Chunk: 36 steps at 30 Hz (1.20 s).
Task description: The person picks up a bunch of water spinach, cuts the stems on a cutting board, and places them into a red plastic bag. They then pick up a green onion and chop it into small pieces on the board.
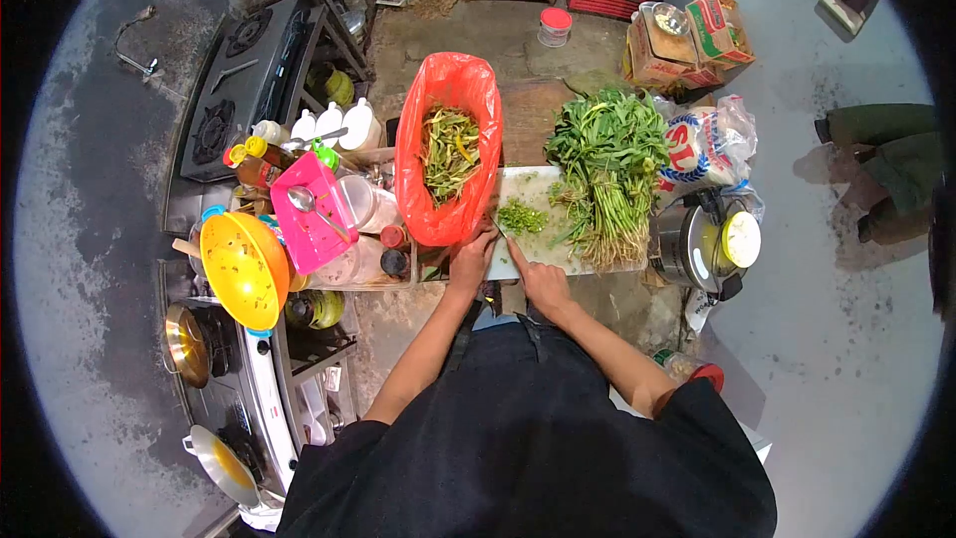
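My right hand is closed round a knife, its index finger stretched along the tool. The blade points up and left over the white cutting board. My left hand is at the board's left edge, just below the red plastic bag, with fingers curled close to the blade. What those fingers hold, if anything, is too small to make out. Chopped greens form a small heap beyond the blade. On the board's right side lies a large bunch of leafy greens, roots towards me. Trimmed stalks and leaves fill the bag.
Left of the bag are a pink basket, a yellow colander, bottles and jars. Stoves line the left side. A metal pot and a printed plastic sack stand right of the greens. Cardboard boxes sit beyond.
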Each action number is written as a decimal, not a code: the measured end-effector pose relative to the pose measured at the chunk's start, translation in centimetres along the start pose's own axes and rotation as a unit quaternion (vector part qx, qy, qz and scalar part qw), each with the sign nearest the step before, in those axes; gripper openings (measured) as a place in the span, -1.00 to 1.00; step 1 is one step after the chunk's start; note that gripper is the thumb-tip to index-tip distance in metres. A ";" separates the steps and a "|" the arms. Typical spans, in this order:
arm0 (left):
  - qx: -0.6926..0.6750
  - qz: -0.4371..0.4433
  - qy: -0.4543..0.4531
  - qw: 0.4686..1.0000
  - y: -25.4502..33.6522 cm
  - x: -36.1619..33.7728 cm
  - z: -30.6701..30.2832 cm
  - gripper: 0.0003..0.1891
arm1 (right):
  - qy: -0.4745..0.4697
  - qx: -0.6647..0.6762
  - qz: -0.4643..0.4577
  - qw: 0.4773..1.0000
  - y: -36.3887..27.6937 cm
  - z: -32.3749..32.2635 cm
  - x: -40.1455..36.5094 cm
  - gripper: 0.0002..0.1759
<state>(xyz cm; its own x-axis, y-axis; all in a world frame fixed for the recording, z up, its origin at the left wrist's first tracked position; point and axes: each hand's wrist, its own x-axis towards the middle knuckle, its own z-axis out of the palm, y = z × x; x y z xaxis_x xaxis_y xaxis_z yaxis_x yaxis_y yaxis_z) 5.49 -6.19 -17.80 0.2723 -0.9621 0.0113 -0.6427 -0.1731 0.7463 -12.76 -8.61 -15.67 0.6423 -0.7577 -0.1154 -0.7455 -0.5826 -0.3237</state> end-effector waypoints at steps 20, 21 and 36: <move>-0.004 0.070 0.026 0.997 -0.5 0.3 0.1 -0.74 | 0.008 0.001 -0.011 1.000 0.0 -2.7 -2.6 -0.17; -0.009 0.067 0.025 0.997 -0.4 0.3 0.1 -0.76 | 0.005 0.002 -0.012 1.000 0.0 -2.8 -2.6 -0.17; -0.002 0.003 -0.002 1.000 -0.2 -0.1 0.1 -0.75 | -0.008 -0.014 0.009 1.000 -0.5 0.0 -0.2 -0.11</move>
<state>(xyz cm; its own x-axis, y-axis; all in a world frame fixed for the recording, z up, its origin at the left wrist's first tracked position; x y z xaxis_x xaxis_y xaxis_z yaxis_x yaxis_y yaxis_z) 5.54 -6.11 -17.97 0.2662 -0.9638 0.0129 -0.6420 -0.1673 0.7482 -12.53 -8.17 -15.48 0.6307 -0.7639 -0.1368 -0.7622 -0.5766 -0.2943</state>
